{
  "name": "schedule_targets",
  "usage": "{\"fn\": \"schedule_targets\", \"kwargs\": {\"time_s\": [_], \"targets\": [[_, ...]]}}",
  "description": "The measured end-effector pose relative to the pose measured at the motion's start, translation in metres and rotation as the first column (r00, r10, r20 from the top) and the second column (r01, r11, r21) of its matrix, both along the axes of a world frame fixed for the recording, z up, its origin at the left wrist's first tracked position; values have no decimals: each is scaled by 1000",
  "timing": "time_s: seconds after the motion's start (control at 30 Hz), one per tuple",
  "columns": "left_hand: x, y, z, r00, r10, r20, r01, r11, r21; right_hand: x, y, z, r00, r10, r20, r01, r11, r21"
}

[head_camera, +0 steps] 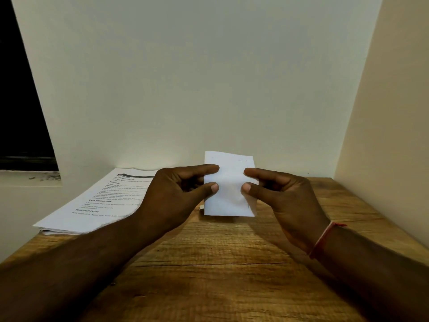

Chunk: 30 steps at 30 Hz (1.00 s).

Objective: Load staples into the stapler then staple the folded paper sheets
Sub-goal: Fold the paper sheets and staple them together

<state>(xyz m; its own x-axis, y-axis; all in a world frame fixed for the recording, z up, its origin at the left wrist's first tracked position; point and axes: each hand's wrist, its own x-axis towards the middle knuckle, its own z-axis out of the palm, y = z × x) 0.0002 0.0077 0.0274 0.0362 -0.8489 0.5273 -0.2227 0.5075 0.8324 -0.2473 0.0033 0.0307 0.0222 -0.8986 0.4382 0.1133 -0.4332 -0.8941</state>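
Observation:
A small folded white paper (229,184) is held upright above the wooden table (209,263), in front of the wall. My left hand (176,194) pinches its left edge between thumb and forefinger. My right hand (285,198) pinches its right edge the same way. Thin staple marks show near the paper's top edge and at its lower right side. No stapler and no staples are in view. A small pale scrap peeks out at the paper's lower left corner; I cannot tell what it is.
A stack of printed sheets (102,201) lies on the table's left side, overhanging its left edge. Walls close in behind and on the right. A dark window opening (21,112) is at the far left. A red thread band (325,238) circles my right wrist.

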Motion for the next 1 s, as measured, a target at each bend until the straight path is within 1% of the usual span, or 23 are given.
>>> {"fn": "schedule_targets", "kwargs": {"time_s": [0.1, 0.17, 0.27, 0.33, 0.4, 0.5, 0.6, 0.63, 0.7, 0.77, 0.83, 0.87, 0.93, 1.0], "targets": [[0, -2, 1, 999, 20, 41, -20, 1000, -4, 1, 1, 1, 993, -72, -92, 67, 996, -53], [-1, -3, 0, 990, 52, 131, -50, 999, -15, 0, 0, 1, 964, -162, -209, 137, 982, -130], [-1, -6, -2, 944, 122, 305, -111, 992, -53, -4, -3, -1, 859, -318, -401, 219, 937, -272], [-1, -5, -2, 905, 133, 403, -112, 991, -76, -5, -5, -3, 804, -378, -459, 242, 913, -327], [-3, -3, -1, 875, 122, 468, -94, 992, -84, -5, -8, -4, 785, -391, -480, 255, 911, -325], [-6, 0, 0, 864, 105, 492, -92, 994, -51, -7, -12, -5, 753, -394, -527, 257, 913, -317], [-7, 2, 4, 855, 91, 510, -92, 995, -23, -11, -15, -4, 711, -387, -587, 201, 912, -357], [-7, 2, 6, 858, 86, 506, -93, 996, -12, -11, -17, -4, 717, -372, -590, 179, 915, -361], [-6, 3, 10, 865, 74, 496, -87, 996, 3, -12, -18, -4, 766, -315, -561, 152, 936, -318], [-8, 5, 13, 872, 63, 485, -77, 997, 8, -12, -16, -3, 842, -205, -499, 109, 971, -215], [-8, 7, 15, 892, 45, 450, -59, 998, 17, -10, -11, -2, 894, -82, -440, 40, 994, -104], [-8, 9, 15, 907, 13, 422, -35, 998, 45, -9, -10, -3, 905, -47, -423, 18, 997, -74], [-8, 11, 15, 933, -108, 343, 54, 985, 163, -6, -7, -4, 912, -27, -409, 9, 999, -48], [-9, 13, 15, 930, -239, 280, 160, 947, 277, -4, -6, -5, 919, -30, -394, 22, 999, -27]]}}
